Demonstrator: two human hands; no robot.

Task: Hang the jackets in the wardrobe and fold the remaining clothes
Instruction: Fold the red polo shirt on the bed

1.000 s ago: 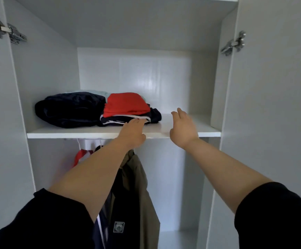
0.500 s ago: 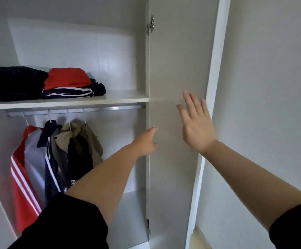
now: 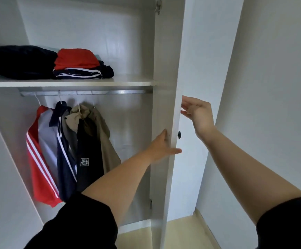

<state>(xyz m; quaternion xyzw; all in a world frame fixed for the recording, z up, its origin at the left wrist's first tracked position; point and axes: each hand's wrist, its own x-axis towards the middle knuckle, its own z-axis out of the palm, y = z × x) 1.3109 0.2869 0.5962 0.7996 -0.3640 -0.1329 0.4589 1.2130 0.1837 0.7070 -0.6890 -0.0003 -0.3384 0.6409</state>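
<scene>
Wardrobe [image 3: 85,33]: our left hand [image 3: 161,148] grips the open door's [image 3: 165,105] edge; our right hand [image 3: 198,114] touches it above, fingers loose. Jackets [image 3: 65,150] hang on the rail [image 3: 85,92]. Folded clothes [image 3: 47,63] sit on the shelf [image 3: 128,82].

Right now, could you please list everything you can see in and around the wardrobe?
folded clothes: one pile, black, red, navy with white stripes; on the shelf, left.
shelf: one, white; above the rail.
rail: one, metal; under the shelf.
hanging jackets: about four, red-and-white, navy, black, khaki; on the rail.
wardrobe door: one, white, open; right side.
door knob: one, black; on the door's face.
hands: left hand grips the door's edge; right hand touches its face, fingers bent.
</scene>
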